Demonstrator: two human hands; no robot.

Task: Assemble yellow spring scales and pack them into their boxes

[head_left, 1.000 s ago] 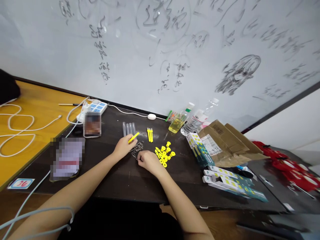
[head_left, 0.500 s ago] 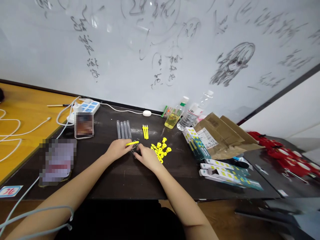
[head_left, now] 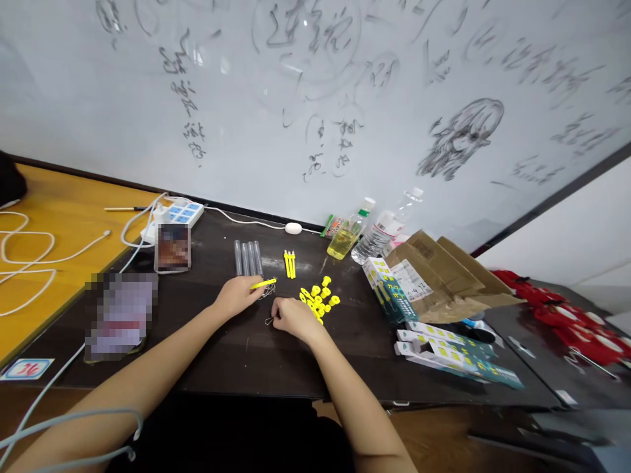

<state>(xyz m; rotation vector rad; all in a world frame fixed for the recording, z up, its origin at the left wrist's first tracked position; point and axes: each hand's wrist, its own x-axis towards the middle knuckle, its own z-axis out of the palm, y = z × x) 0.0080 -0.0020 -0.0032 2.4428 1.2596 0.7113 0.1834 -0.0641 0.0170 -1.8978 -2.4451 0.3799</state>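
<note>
My left hand (head_left: 235, 295) is closed on a slim yellow plastic stick (head_left: 263, 284), which points right from the fingertips. Just under the stick lies a small tangle of thin metal wire pieces (head_left: 268, 291). To the right, my right hand (head_left: 294, 318) is curled in a pinch, with a thin wire loop (head_left: 269, 321) sticking out at its fingertips. Several clear tubes (head_left: 248, 258) lie side by side beyond my left hand. Several yellow sticks with metal tips (head_left: 289, 265) lie right of the tubes. A pile of small yellow plastic parts (head_left: 320, 299) sits beside my right hand, partly behind it.
Printed boxes (head_left: 458, 351) and an open cardboard box (head_left: 438, 272) occupy the right side. Two bottles (head_left: 345, 240) stand by the whiteboard (head_left: 236, 118). Left are two blurred-out flat objects (head_left: 121, 318), a power strip (head_left: 185, 213) and white cables (head_left: 29, 263).
My right hand has drawn slightly away from my left hand and the wire tangle, toward me, with the wire loop in its fingers. The view has shifted a little.
</note>
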